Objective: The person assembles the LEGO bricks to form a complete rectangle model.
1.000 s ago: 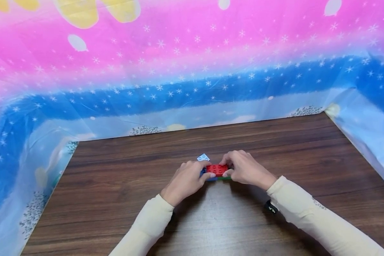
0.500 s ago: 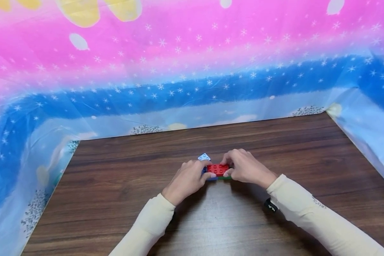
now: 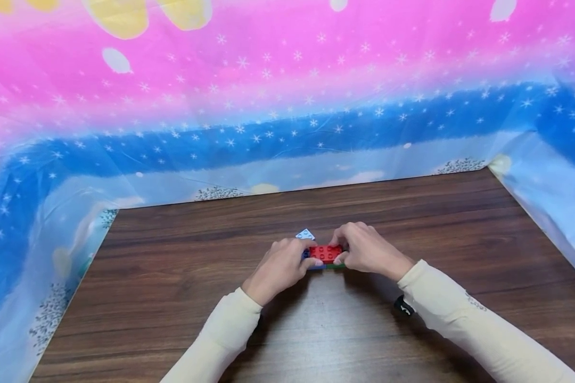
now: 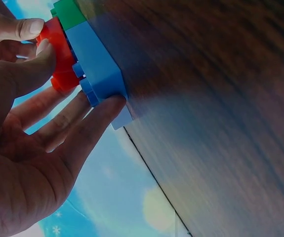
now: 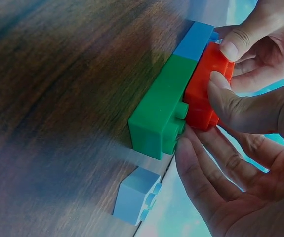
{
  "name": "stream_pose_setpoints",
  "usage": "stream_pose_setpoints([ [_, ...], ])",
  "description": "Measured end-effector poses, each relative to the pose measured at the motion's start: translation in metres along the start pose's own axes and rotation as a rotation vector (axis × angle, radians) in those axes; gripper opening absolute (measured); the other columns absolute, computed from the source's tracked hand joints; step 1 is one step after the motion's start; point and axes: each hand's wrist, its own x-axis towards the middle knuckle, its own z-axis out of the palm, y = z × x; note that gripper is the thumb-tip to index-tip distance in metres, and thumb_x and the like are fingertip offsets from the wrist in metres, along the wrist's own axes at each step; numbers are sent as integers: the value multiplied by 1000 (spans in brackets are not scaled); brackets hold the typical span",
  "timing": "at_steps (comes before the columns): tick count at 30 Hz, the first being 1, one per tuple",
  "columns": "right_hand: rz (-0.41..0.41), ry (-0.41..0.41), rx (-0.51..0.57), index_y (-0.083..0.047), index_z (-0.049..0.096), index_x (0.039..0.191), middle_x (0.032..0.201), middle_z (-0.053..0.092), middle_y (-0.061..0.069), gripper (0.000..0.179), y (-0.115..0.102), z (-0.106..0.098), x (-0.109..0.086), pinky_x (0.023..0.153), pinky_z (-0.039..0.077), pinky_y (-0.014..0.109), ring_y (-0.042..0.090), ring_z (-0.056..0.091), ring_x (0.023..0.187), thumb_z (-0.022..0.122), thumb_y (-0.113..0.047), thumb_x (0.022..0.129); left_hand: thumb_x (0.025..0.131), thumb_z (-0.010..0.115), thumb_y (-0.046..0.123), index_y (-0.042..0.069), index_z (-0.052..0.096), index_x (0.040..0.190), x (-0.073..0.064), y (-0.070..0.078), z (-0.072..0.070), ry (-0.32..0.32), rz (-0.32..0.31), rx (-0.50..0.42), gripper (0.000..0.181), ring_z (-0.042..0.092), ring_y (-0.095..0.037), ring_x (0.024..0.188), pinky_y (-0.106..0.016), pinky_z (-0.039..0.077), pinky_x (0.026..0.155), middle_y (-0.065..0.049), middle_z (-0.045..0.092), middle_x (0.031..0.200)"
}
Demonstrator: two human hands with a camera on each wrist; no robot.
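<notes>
A red toy building brick lies across the joint between a blue brick and a green brick, which stand end to end on the table. My left hand pinches the red brick's left part between thumb and fingers; one of its fingers touches the blue brick's end in the left wrist view. From the other side my right hand pinches the red brick's right part. Studs show at the outer ends of the green and blue bricks. Whether the red brick is fully pressed down, I cannot tell.
A light blue brick stands apart on the wooden table, just behind the blue and green pair. A patterned cloth hangs along the table's back and side edges.
</notes>
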Motion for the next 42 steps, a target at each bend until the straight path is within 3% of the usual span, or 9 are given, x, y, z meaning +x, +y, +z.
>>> stream_pose_setpoints([
  [18, 14, 4, 34, -8, 75, 93, 85, 67, -2, 13, 1, -1, -3, 66, 45, 32, 15, 52, 72, 83, -6, 83, 96, 71, 33, 7, 72, 119, 2, 1, 0, -3, 10, -10, 34, 35, -10, 51, -24, 32, 47, 2, 58, 73],
  [28, -15, -6, 35, -5, 76, 108, 93, 73, 1, 22, 2, -4, -3, 71, 52, 33, 11, 65, 81, 80, -11, 88, 96, 70, 32, 7, 71, 122, 0, -3, -7, -27, -15, -61, 35, 35, -11, 49, -25, 33, 47, -2, 67, 86],
  [36, 50, 38, 27, -2, 74, 115, 109, 72, 11, 28, 11, -19, -11, 77, 56, 40, 21, 67, 92, 79, -14, 90, 95, 71, 37, 8, 72, 118, -1, -3, -4, -3, 13, -19, 37, 36, -10, 50, -25, 33, 48, -2, 67, 86],
  [42, 90, 98, 13, -2, 75, 113, 103, 73, 12, 27, 21, -29, -15, 72, 55, 39, 22, 67, 90, 80, -14, 89, 95, 71, 38, 9, 72, 122, -3, -2, -4, -4, 5, -7, 39, 36, -10, 52, -26, 34, 50, -2, 69, 92],
])
